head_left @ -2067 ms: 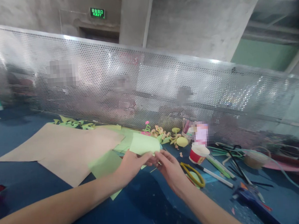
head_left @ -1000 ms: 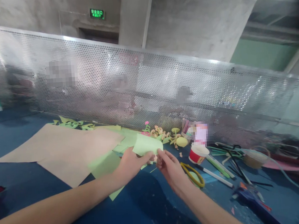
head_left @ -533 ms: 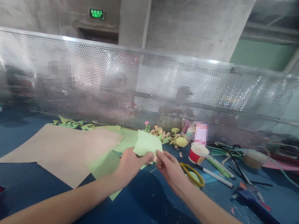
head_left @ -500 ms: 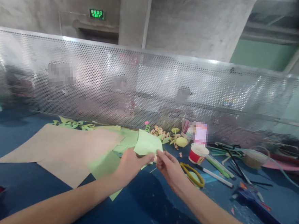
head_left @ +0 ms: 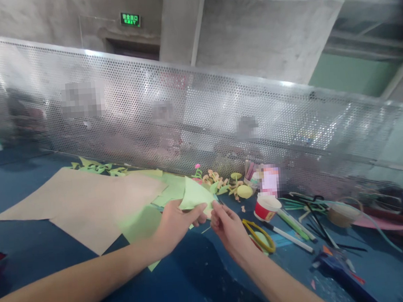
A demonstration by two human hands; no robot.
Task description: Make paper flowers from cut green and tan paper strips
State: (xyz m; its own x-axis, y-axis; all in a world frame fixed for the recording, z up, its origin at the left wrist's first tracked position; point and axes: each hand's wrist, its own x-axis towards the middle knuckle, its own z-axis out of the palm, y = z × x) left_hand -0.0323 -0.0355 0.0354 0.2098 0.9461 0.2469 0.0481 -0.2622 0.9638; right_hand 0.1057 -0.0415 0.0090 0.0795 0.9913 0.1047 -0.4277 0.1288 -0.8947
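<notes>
Left hand (head_left: 175,224) and right hand (head_left: 230,227) pinch one curved green sheet (head_left: 195,195) — one red-and-white cup (head_left: 265,207) stands nearby.

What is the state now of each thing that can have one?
Green paper: bent, held
Left hand: gripping the green paper
Right hand: pinching the green paper's edge
Exit sign: lit
Cup: upright, uncovered
Brown sheets: spread out, overlapping
White pen: lying down
Blue tool: lying down

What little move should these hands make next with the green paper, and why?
Perhaps the right hand should ease its corner of the green paper toward the left hand, since the sheet is curved, not flat, and the left hand grips its lower edge.
</notes>
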